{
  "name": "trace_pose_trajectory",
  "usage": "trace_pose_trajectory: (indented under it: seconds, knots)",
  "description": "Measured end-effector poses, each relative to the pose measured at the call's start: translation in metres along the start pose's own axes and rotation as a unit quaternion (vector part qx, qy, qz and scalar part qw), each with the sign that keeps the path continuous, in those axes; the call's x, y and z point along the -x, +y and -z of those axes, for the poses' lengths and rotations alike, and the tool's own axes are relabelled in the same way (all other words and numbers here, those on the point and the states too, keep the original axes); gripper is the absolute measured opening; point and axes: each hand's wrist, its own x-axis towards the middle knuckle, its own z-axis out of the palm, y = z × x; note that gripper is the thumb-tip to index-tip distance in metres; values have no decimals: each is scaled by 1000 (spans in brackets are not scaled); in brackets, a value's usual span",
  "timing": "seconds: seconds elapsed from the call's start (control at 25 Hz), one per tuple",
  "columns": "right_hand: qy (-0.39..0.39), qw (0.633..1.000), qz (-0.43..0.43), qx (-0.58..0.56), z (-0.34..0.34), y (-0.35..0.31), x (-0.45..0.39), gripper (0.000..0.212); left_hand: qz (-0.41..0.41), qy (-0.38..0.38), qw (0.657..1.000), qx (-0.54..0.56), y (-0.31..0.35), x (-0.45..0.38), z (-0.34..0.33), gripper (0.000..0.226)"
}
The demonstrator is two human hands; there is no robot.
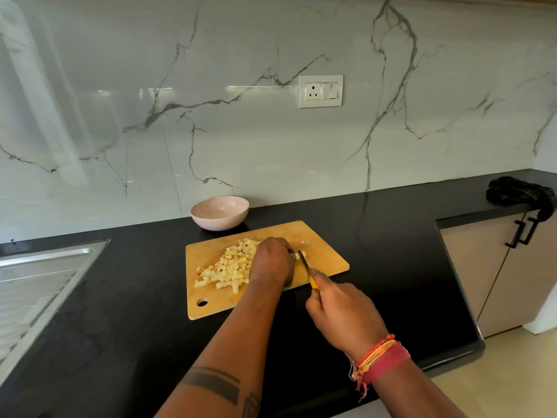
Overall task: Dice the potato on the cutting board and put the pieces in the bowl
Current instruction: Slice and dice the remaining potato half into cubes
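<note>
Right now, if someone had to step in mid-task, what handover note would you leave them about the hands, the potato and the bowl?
Left hand: curled over the last uncut potato piece on the wooden cutting board, steadying it.
Right hand: grips the yellow-handled knife, blade against that piece.
Diced potato: heaped on the board's left half.
Pink bowl: behind the board on the black counter, no pieces visible inside.
Done: most of the dicing.
Left: finish the last piece, then move all the dice into the bowl.
</note>
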Motion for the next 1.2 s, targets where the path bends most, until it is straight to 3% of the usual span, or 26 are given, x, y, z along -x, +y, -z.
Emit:
trace_pose_trajectory:
  seconds: [0.4, 0.72, 1.2]
  knots:
    - [-41, 999, 19, -31, 1, -2, -33, 39, 3, -3, 1000, -8, -1, -1, -1, 16]
    - [4, 999, 7, -31, 2, 4, -1, 53, 9, 1, 1000, -18, 0, 0, 1, 18]
    - [-53, 997, 38, -37, 0, 3, -25, 43, -14, 1, 998, -64, 1, 3, 2, 24]
